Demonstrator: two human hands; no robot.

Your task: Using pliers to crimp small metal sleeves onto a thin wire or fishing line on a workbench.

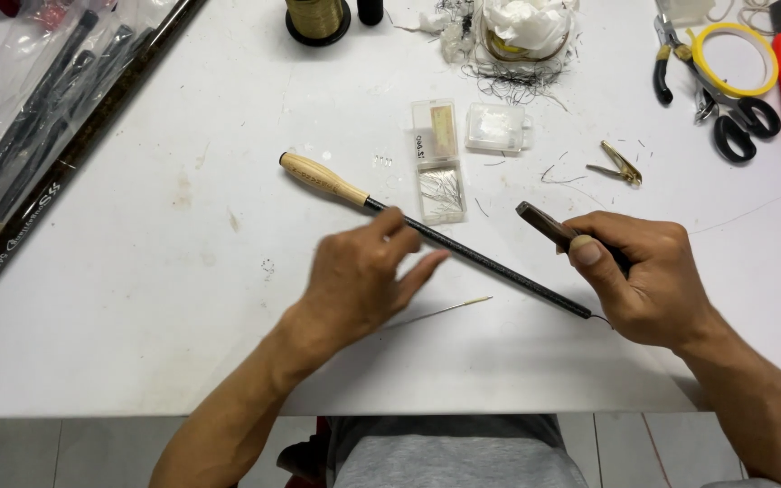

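White table (137,298) seen from above. A thin dark rod (481,258) with a pale wooden handle (323,179) is laid diagonally across it, handle end up-left. All places are given relative to this rod.

- Left hand (359,280): laid over the rod's middle, fingers curled loosely around the shaft; the shaft is held between thumb and fingers.
- Right hand (648,276): at the rod's lower-right tip, closed around a dark brown tool (544,224), possibly a knife or lighter; too little is shown to tell. A fine wire appears to trail from the tip there.
- Thin needle-like pin (440,312): just below the rod, apart from it.
- Clear plastic box (436,163): just above the rod's middle.
- Small brass clippers (621,165): above the rod's tip end.
- Black scissors (734,113): well above and right of the rod.
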